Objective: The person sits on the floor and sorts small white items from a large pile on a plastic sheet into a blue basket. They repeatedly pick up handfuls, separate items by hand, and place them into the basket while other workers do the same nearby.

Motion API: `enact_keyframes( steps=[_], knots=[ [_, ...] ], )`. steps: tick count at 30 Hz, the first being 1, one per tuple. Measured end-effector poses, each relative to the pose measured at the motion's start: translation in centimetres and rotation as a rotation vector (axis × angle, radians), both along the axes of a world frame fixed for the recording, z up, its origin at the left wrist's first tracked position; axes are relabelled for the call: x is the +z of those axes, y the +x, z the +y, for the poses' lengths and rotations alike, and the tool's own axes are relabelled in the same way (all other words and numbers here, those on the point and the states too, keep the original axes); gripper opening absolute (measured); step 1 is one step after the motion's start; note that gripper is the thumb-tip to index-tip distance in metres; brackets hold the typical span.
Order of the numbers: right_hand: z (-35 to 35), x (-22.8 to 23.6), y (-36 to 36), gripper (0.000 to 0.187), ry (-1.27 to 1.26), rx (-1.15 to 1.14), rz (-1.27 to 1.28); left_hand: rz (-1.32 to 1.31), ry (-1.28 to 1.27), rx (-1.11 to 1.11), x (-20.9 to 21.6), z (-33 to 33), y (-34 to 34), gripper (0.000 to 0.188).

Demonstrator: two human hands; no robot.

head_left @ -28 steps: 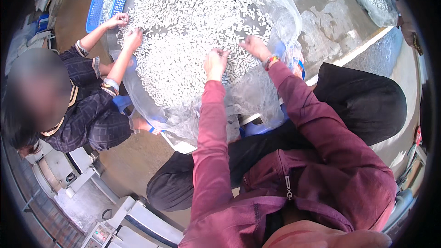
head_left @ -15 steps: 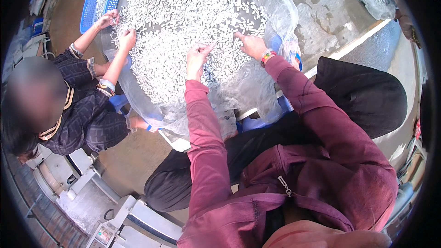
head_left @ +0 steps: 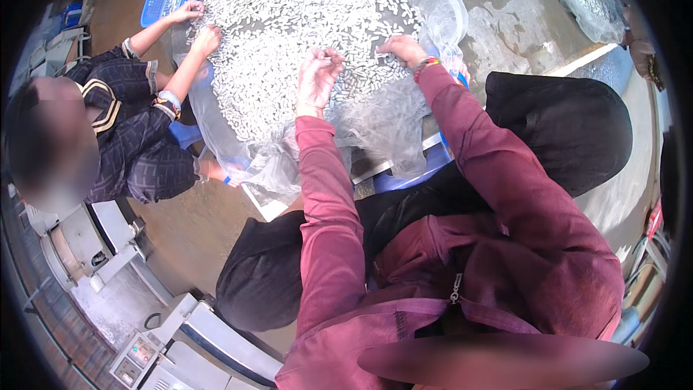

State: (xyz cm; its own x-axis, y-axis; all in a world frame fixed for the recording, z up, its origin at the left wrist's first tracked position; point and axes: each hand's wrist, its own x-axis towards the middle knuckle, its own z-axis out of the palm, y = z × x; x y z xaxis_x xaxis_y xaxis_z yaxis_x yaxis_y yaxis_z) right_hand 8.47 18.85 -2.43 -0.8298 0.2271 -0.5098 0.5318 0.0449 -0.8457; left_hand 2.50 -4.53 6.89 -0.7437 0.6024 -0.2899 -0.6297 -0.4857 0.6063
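A wide heap of small white, rod-shaped pieces (head_left: 267,94) lies spread on a sheet of thin clear mesh (head_left: 393,119). Above the near part of the heap, my left hand (head_left: 318,83) is turned with its palm partly up and its fingers curled closed. Anything between those fingertips is too small to make out. My right hand (head_left: 404,49) is over the heap's right side, fingertips pinched together near a darker patch with sparser pieces. Whether a piece sits in that pinch cannot be seen.
At the left, a co-worker (head_left: 137,123) has both hands at the heap's edge. A blue perforated basket (head_left: 153,3) with white pieces stands at far left. Another mesh bundle (head_left: 577,0) lies far right. A blue stool (head_left: 415,173) is under the near edge; grey machines (head_left: 180,318) stand lower left.
My left hand has lifted slightly and rolled so its palm shows more. My right hand has shifted a little up and right, fingers drawn together. The co-worker's hands stay at the heap's left edge.
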Motion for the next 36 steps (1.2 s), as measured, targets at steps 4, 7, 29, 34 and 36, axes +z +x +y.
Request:
enact_keyframes(
  steps=[4,7,29,34,36],
  knots=[
    [1.3,1.6,0.9,0.008,-0.699,-0.357,0.027,0.040,-0.180,-0.157,0.0,0.8,-0.5,0.018],
    [1.0,2.4,1.4,0.010,-0.812,-0.411,0.056,0.331,-0.708,-0.387,-1.7,2.0,-0.8,0.011],
    [-2.0,-2.0,-1.9,0.023,0.965,0.469,-0.046,-0.074,0.011,0.124,-0.1,-1.0,-3.3,0.021],
    [-1.5,-0.4,-2.6,0.016,0.491,0.253,-0.076,0.093,-0.301,0.110,1.4,-3.9,-5.3,0.026],
    [-1.4,1.5,-3.1,0.012,-0.286,-0.103,-0.143,0.182,-0.450,0.065,0.5,-4.5,-5.5,0.029]
  ],
)
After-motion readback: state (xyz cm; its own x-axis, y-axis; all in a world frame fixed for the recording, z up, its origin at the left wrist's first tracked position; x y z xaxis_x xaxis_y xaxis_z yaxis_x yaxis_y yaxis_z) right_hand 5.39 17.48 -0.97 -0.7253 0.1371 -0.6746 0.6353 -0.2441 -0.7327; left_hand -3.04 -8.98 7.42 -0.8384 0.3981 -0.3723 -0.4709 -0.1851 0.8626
